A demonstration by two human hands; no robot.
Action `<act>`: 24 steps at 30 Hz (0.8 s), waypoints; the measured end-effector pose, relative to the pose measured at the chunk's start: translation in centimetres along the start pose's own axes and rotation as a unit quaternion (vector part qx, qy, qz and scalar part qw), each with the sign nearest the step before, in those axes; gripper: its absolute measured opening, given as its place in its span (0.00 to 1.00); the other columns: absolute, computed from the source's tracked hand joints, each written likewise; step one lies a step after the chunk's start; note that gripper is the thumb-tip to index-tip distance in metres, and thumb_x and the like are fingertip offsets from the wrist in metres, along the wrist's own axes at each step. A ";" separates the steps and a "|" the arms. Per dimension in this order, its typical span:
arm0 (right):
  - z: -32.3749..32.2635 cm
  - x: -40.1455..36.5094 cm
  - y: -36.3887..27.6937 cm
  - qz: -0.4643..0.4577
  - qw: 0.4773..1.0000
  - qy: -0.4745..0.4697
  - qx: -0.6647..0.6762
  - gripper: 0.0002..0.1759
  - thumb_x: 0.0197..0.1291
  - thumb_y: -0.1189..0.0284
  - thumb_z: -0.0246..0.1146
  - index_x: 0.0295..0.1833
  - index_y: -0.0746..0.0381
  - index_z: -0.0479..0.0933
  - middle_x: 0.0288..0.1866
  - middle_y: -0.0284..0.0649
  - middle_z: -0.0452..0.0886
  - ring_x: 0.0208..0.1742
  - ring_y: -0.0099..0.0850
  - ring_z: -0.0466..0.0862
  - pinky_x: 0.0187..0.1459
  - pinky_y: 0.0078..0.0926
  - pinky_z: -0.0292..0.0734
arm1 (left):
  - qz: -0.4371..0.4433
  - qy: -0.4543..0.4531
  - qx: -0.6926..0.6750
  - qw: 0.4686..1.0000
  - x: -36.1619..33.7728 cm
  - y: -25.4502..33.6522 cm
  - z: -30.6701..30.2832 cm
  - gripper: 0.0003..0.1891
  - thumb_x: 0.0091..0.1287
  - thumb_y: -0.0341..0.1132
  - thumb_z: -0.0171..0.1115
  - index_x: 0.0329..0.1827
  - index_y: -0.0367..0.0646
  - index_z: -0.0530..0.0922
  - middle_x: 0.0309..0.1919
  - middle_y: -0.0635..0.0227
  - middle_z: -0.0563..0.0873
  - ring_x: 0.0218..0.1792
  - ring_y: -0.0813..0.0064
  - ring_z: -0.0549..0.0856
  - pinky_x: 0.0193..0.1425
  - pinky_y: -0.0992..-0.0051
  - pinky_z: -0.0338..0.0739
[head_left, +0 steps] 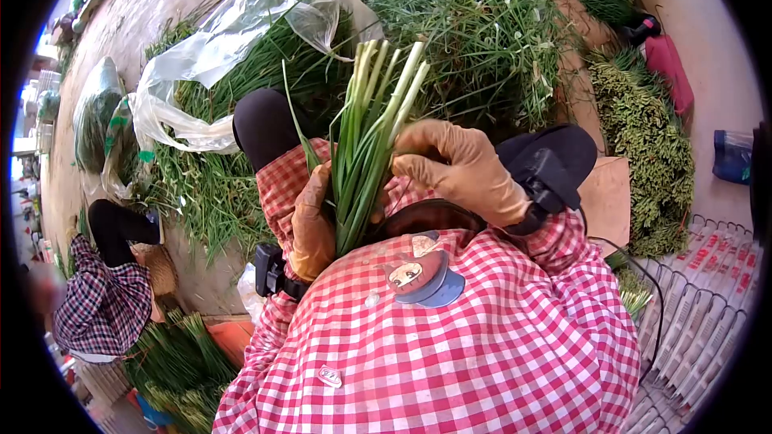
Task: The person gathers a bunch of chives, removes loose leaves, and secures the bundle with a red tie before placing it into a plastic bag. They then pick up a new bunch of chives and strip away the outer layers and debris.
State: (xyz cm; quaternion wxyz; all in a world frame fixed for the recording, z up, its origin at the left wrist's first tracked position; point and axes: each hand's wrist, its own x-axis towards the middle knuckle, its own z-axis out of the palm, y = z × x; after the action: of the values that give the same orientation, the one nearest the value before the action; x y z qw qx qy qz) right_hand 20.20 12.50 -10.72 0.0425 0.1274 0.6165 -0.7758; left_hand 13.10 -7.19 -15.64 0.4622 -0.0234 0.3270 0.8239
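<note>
A small bunch of chives point(366, 145), green with pale, thick stalk ends pointing up and away from me, stands tilted in front of my chest. My left hand point(312, 221), in a stained tan glove, is wrapped round its lower part; one loose leaf sticks out to the left. On the other side, my gloved right hand point(466, 167) has its thumb and forefinger bent together in a pinch at the bunch's right edge. Just what lies between those fingertips is hard to make out, but they touch the chives.
Beyond my knees lie a large heap of loose chives point(482, 40) and a clear plastic bag point(213, 52) over more greens. Stacked bunches point(643, 145) line the right side, near metal racks point(700, 313). Another person point(104, 297) sits at the left by upright bundles point(181, 366).
</note>
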 end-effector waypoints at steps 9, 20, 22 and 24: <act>-8.8 -2.0 -8.4 -0.206 0.976 0.031 -0.057 0.07 0.64 0.76 0.58 0.44 0.62 0.81 0.39 0.40 0.85 0.24 0.16 0.78 0.22 0.10 0.71 | -0.087 0.060 -0.076 0.991 0.3 -0.6 -2.2 0.28 0.73 0.54 0.41 0.55 0.36 0.75 0.27 0.50 0.85 0.17 0.67 0.82 0.18 0.76 0.80; -0.3 2.1 1.9 -0.023 0.984 -0.145 -0.097 0.13 0.59 0.68 0.67 0.44 0.67 0.80 0.41 0.40 0.82 0.40 0.26 0.80 0.42 0.26 0.77 | -0.127 0.062 -0.035 0.989 0.0 -0.2 -2.1 0.29 0.72 0.56 0.41 0.51 0.38 0.77 0.25 0.49 0.84 0.16 0.66 0.82 0.18 0.75 0.79; -0.1 2.0 2.3 -0.031 0.981 -0.191 0.002 0.11 0.60 0.69 0.66 0.41 0.67 0.81 0.37 0.39 0.82 0.38 0.24 0.80 0.39 0.23 0.77 | -0.124 0.045 -0.041 0.990 0.2 -0.1 -2.1 0.29 0.72 0.57 0.41 0.50 0.37 0.77 0.24 0.49 0.84 0.16 0.65 0.82 0.18 0.75 0.79; -1.1 0.5 0.6 -0.043 0.966 -0.254 -0.014 0.10 0.61 0.70 0.65 0.40 0.68 0.81 0.34 0.37 0.82 0.36 0.22 0.80 0.37 0.21 0.76 | -0.114 0.043 -0.069 0.990 0.3 -0.3 -2.2 0.30 0.72 0.56 0.40 0.50 0.36 0.77 0.24 0.49 0.84 0.16 0.64 0.82 0.18 0.75 0.79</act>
State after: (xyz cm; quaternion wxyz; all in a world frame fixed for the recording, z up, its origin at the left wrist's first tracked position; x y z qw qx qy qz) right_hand 19.99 13.47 -11.66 0.1664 -0.1013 0.6008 -0.7753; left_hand 12.56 -8.09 -17.64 0.5361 -0.1279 0.2845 0.7844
